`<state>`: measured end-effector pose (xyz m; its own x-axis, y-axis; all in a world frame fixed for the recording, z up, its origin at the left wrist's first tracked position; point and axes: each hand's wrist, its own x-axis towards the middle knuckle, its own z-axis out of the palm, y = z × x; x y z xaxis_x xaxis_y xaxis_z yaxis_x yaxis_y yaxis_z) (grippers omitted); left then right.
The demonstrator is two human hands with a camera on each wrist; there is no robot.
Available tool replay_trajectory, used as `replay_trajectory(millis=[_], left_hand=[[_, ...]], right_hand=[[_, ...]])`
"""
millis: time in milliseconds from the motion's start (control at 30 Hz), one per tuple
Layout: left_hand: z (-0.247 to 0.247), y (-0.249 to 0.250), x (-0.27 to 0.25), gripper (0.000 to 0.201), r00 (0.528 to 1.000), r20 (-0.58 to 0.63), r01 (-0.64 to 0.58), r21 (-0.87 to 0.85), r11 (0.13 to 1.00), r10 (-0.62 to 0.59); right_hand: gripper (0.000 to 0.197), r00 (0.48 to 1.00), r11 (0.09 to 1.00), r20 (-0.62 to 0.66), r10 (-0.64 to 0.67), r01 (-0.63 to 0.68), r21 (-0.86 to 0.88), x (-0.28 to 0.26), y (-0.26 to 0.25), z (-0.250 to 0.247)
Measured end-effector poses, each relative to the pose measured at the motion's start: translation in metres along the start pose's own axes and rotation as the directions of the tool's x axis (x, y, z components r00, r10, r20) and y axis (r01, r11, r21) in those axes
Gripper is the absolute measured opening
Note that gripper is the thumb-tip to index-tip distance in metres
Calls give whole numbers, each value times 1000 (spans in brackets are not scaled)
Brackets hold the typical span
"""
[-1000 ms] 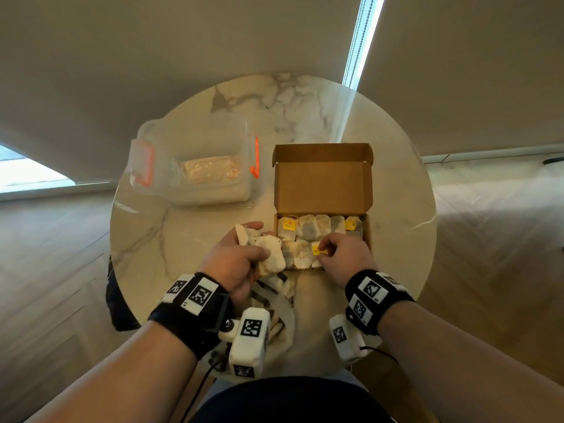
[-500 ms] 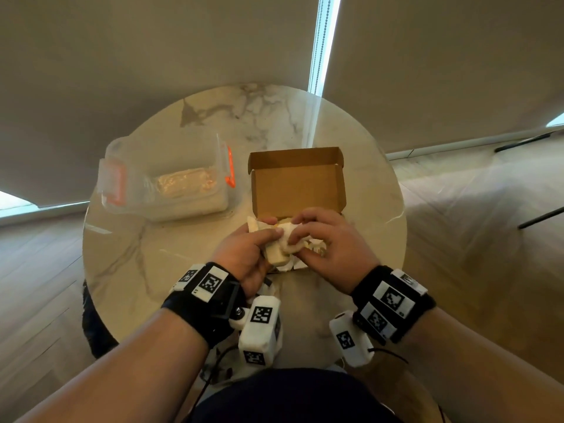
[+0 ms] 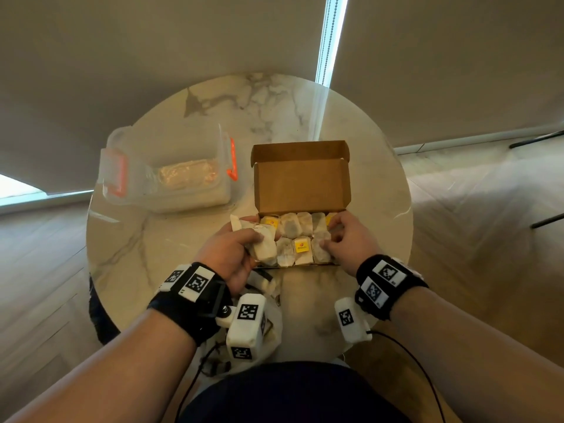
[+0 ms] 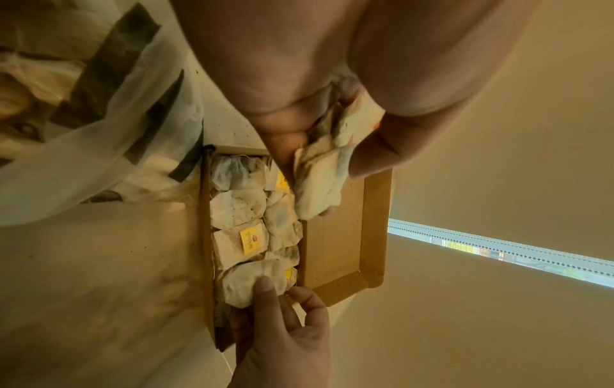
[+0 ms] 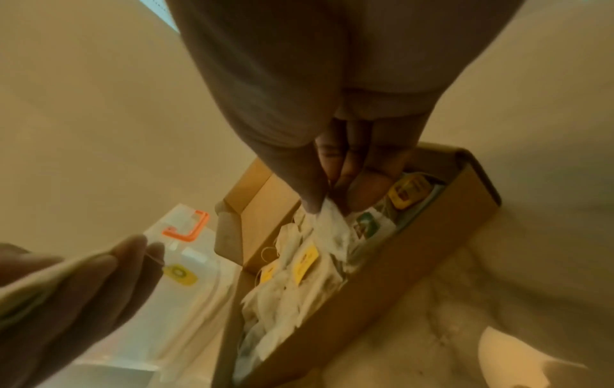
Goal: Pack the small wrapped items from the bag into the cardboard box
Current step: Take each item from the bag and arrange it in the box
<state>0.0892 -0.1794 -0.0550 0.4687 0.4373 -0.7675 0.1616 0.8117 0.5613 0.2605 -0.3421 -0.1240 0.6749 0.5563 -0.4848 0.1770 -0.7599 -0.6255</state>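
An open cardboard box (image 3: 302,184) stands mid-table with its lid raised, and two rows of wrapped tea bags (image 3: 288,227) with yellow tags lie inside. At the box's left end my left hand (image 3: 254,239) grips a bundle of tea bags (image 4: 320,181). My right hand (image 3: 331,239) is at the box's right end, where its thumb and fingers pinch one tea bag (image 5: 332,225) down among the others. The thin plastic bag (image 4: 99,110) with more tea bags lies near the table's front edge, under my left wrist (image 3: 265,285).
A clear plastic container (image 3: 171,181) with orange clasps stands left of the box on the round marble table (image 3: 244,111). The table's front edge is close to my body. Wooden floor surrounds the table.
Half a second ago both hands met at the bundle over the box. My right hand has moved to the box's right end with one tea bag; the left still holds the bundle.
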Motion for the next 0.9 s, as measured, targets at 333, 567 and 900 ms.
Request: replay_trajectory(millis=[333, 567, 900], left_hand=[[-6, -4, -1, 42, 1000, -30, -6, 15, 1000, 6], [6, -8, -10, 39, 1000, -5, -26, 53, 998, 26], [40, -21, -4, 50, 991, 81, -121, 143, 982, 111]], right_hand=[[15, 999, 980, 45, -26, 34, -196, 2, 2, 9], [21, 990, 929, 106, -90, 122, -351, 2, 1, 14], [22, 976, 807, 162, -143, 20, 590, -30, -32, -29]])
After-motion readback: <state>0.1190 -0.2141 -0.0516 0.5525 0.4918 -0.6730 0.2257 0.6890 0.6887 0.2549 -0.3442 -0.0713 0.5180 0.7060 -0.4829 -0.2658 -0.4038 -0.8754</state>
